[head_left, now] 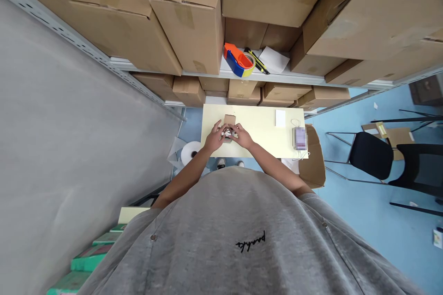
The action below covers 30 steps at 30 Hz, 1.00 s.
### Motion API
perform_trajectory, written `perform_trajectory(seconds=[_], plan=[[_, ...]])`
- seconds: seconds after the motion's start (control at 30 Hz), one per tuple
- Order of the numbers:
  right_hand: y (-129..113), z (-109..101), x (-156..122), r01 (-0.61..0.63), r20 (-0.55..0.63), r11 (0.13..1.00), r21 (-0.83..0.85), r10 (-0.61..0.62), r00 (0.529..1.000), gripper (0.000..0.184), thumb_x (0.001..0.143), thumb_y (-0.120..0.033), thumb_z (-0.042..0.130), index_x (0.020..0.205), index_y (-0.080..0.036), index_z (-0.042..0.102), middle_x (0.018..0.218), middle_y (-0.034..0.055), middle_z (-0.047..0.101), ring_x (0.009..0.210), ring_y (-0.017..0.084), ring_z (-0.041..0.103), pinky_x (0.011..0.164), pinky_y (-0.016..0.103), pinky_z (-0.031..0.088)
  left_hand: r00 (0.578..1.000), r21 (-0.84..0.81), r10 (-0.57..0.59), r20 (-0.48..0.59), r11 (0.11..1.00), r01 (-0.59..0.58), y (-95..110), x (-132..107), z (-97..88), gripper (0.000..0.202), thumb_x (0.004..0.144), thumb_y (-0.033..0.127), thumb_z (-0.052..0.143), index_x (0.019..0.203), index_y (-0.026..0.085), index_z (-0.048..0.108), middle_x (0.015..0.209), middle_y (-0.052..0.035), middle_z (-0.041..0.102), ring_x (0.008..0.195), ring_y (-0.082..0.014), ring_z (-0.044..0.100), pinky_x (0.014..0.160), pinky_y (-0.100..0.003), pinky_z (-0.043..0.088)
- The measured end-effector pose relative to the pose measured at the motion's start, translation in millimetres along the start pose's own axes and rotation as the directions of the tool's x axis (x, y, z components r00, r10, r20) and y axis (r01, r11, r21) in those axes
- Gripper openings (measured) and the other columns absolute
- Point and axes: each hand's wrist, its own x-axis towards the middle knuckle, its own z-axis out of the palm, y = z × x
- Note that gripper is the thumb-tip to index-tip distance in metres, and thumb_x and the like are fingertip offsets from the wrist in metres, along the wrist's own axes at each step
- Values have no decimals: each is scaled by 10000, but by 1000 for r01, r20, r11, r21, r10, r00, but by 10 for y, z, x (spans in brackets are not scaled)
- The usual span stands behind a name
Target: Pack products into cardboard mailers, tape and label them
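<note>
Object: small shiny object [227,132]; its axis is too small to read.
Location: over small cardboard box [230,120] on table [263,140].
Box axis: lengthwise, pointing away from the person.
Left hand [214,134]: fingers gripping object.
Right hand [244,138]: fingers gripping object.

Shelving, boxes and odds and ends around the worktop, as my feed shows them.

I see a pale yellow rectangular tabletop [263,140] with a small white card [280,118] near its far right corner and a blurred flat device [300,138] at its right edge. Above it a grey metal shelf [207,73] is packed with brown cardboard boxes [194,18]; between them sit an orange-and-blue tape dispenser [238,61], a yellow-and-black cutter [258,61] and a white paper sheet [274,60]. A white roll [189,151] stands on the blue floor on the left, black chairs [367,155] on the right, and stacked green packs [88,262] lie lower left.
</note>
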Motion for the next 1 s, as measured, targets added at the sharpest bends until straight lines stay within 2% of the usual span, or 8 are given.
perform_trajectory(seconds=[0.1, 0.23, 0.33, 0.4, 0.5, 0.6, 0.83, 1.0], plan=[[-10, -10, 34, -13, 10, 997, -76, 13, 1000, 617, 959, -285, 695, 1553, -305, 526, 1295, 88, 552, 1096, 260, 649, 896, 366, 578, 999, -59, -12, 46, 998, 15, -105, 68, 29, 666, 968, 268, 571, 1623, 251, 451, 1696, -107, 374, 1509, -322, 458, 1229, -461, 446], [-58, -27, 88, -8, 19, 986, -167, 11, 1000, 558, 918, -222, 762, 1449, -296, 605, 1310, 89, 579, 1154, 275, 627, 894, 363, 557, 998, -148, -44, 44, 988, 50, -161, 56, 39, 675, 955, 249, 570, 1619, 242, 446, 1658, -114, 412, 1566, -309, 391, 1305, -465, 337], [-107, -33, 131, 28, 18, 972, -232, -24, 1000, 494, 894, -237, 807, 1360, -250, 642, 1306, 117, 629, 1166, 308, 605, 937, 409, 527, 998, -198, -48, 48, 979, 57, -149, -10, 40, 840, 862, 309, 732, 1634, 234, 409, 1665, -130, 393, 1555, -343, 394, 1268, -475, 391], [-139, -35, 155, 56, 33, 961, -270, -49, 998, 409, 896, -245, 809, 1280, -220, 671, 1242, 142, 685, 1165, 334, 593, 968, 446, 496, 998, -223, -54, 35, 973, 61, -152, -45, 60, 960, 778, 352, 840, 1626, 218, 410, 1638, -147, 432, 1508, -372, 442, 1229, -493, 433], [-185, -40, 183, 88, 68, 939, -331, -69, 995, 276, 905, -243, 796, 1165, -200, 713, 1154, 166, 743, 1180, 362, 580, 995, 482, 448, 995, -249, -97, -6, 964, 93, -204, -54, 138, 1001, 702, 389, 927, 1569, 194, 467, 1534, -173, 548, 1418, -395, 525, 1171, -510, 471], [-227, -38, 220, 120, 99, 921, -372, -89, 991, 217, 905, -241, 789, 1111, -199, 735, 1156, 175, 761, 1193, 370, 572, 1000, 494, 418, 990, -261, -135, -38, 958, 121, -294, -17, 246, 1006, 652, 402, 967, 1519, 202, 499, 1459, -177, 609, 1382, -389, 554, 1153, -525, 469], [-276, 50, 390, 150, 163, 893, -424, -87, 983, 224, 828, -211, 836, 1037, -213, 754, 1074, 165, 780, 1173, 377, 566, 1000, 500, 389, 997, -369, -59, -42, 929, 39, -374, 61, 361, 993, 662, 404, 948, 1516, 224, 474, 1533, -146, 572, 1430, -340, 539, 1223, -486, 402], [-282, 57, 458, 192, 216, 896, -400, -112, 970, 203, 819, -262, 853, 997, -235, 760, 1058, 147, 778, 1166, 374, 570, 1025, 506, 375, 997, -373, -81, 16, 924, 81, -322, 45, 323, 988, 672, 380, 939, 1526, 254, 458, 1541, -114, 579, 1420, -322, 554, 1206, -465, 423]])
